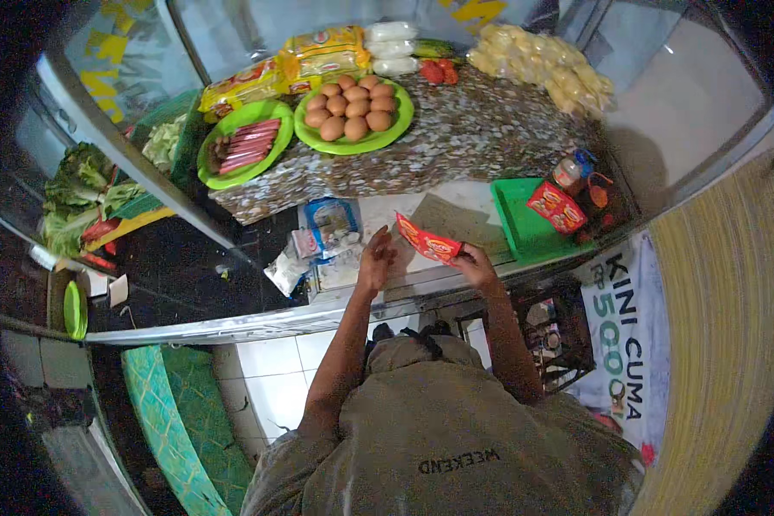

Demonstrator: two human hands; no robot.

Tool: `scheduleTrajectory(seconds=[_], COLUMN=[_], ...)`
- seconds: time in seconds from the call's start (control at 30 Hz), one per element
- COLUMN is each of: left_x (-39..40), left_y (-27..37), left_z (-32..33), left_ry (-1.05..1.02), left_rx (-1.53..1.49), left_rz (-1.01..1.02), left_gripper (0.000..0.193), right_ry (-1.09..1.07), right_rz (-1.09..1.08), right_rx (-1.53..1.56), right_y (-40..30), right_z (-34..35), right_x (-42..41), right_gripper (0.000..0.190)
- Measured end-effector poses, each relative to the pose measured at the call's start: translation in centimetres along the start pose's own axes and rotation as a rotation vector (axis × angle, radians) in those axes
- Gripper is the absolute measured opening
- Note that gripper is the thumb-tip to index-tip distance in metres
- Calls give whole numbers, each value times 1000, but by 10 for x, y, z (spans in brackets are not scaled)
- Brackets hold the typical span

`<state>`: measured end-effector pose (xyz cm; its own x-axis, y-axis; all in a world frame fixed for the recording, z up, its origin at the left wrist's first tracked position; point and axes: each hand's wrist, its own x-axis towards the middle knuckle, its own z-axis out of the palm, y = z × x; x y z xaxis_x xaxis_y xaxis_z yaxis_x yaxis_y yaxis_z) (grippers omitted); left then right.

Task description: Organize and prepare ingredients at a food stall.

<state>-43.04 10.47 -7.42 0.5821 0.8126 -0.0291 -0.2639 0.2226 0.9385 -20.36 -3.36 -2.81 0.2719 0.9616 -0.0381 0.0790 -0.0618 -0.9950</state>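
Observation:
My right hand [475,264] grips the end of a red printed sachet strip [429,242] above the white lower counter. Left of the strip, my left hand [378,261] is raised with its fingers apart and nothing in it. Another red sachet strip [556,208] lies across the rim of a green plastic tray [522,238] to the right. Beside that tray stands a bottle with a blue cap [569,171]. A blue-and-white plastic packet [329,226] lies on the counter to the left of my left hand.
On the patterned shelf are a green plate of brown eggs [356,132], a green plate of pink wrapped sausages [251,145], yellow packages [326,58] and bagged pale yellow balls [542,64]. Leafy vegetables [84,193] stand left, beyond a metal frame post [135,155]. Glass panels enclose the shelf.

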Motion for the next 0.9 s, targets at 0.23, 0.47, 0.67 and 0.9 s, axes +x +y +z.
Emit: scheduleTrajectory(seconds=[0.23, 0.47, 0.67, 0.9], left_x=[38, 46, 37, 11], left_y=[20, 14, 48, 12], left_z=[53, 27, 54, 37], left_ry=[-107, 1, 162, 235], left_rx=[162, 164, 474, 342], left_rz=[87, 174, 265, 245], left_gripper=[53, 18, 13, 12], right_ry=[187, 240, 337, 371], right_rz=[66, -71, -89, -134], right_rx=[-306, -495, -469, -422], right_y=[31, 22, -24, -7], right_z=[-31, -9, -22, -2], right_x=[-23, -8, 3, 1], right_gripper=[21, 19, 21, 20])
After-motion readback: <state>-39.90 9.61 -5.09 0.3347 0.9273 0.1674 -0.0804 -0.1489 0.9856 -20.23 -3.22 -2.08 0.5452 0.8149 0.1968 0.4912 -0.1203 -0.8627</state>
